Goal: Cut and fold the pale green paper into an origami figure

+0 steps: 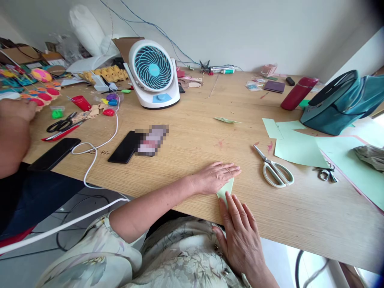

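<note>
Pale-green paper (pixel 227 188) (smooth, angular) touches the left hand (pixel 213 179) and right hand (pixel 242 235), both unclenched, palms-down.

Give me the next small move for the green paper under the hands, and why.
Perhaps run the right hand along the green paper to flatten it: that hand is at the near end, the left hand over the far part.

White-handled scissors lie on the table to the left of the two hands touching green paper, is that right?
No, the head view shows the white-handled scissors on the table to the right, not left, of the left hand and right hand touching the green paper.
</note>
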Available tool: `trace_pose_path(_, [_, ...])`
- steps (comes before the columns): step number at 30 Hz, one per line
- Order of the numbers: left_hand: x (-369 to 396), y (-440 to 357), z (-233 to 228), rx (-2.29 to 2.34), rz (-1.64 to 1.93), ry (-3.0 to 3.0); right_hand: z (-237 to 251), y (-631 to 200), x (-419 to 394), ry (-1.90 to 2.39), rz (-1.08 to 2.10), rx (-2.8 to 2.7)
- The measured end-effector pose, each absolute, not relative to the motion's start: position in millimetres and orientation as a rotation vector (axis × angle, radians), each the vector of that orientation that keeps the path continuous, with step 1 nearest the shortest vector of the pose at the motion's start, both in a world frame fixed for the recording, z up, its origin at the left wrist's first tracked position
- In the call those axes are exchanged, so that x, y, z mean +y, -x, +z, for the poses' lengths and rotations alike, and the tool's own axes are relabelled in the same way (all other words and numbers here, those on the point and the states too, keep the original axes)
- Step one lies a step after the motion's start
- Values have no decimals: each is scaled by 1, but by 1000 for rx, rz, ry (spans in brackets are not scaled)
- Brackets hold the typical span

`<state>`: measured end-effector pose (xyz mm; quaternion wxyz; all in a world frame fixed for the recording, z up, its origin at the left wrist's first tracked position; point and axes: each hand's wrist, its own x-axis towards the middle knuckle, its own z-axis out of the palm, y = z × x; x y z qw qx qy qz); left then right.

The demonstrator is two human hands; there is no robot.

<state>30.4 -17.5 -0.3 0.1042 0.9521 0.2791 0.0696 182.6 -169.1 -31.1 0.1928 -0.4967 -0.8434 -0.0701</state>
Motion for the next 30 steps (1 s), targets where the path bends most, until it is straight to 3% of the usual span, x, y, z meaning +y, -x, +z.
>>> trace_pose_path(20, [-17, -29, 0, 804, 208, -2759, -48, -223, -196, 1205, -307, -2432])
trace_pose_path(30, [-17, -27, -4, 794, 248, -2793, -46, -235, -198, 1104, -214, -2389])
